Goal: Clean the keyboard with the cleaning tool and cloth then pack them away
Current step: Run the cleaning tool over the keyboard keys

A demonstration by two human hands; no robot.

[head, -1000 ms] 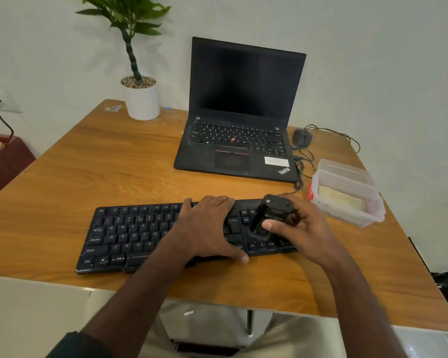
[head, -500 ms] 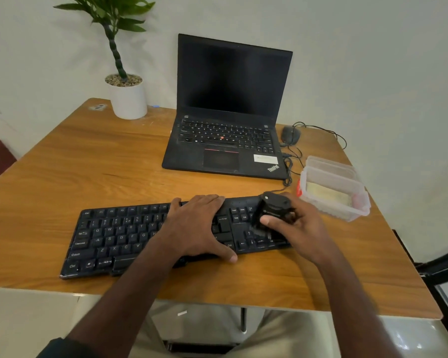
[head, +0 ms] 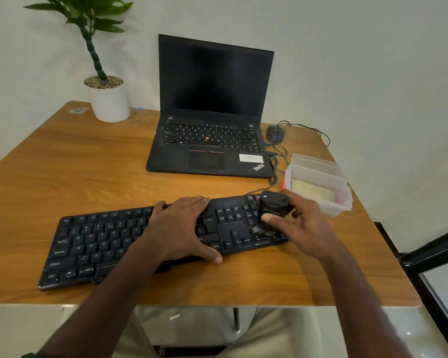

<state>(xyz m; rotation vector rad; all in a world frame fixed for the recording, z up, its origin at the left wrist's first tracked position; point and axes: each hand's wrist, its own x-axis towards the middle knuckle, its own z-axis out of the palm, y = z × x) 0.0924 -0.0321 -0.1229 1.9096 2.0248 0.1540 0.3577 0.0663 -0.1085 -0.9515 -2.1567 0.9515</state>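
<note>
Right hand (head: pixel 299 228) grips the black cleaning tool (head: pixel 273 209), bristles down on the keyboard's (head: pixel 93 244) right end; left hand (head: pixel 177 228) lies flat mid-keys.

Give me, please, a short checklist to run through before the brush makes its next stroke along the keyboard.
1. Keyboard steadied: ok, the left hand lies flat across its middle keys.
2. Cleaning brush held firmly: ok, the right hand grips its black body.
3. Bristles on the keys: ok, they meet the number pad at the right end.
4. Keyboard fully on the wooden table: ok.
5. Cloth ready: ok, it lies in the clear plastic container beside the right hand.
6. Dust cleared from the keys: cannot tell.
</note>
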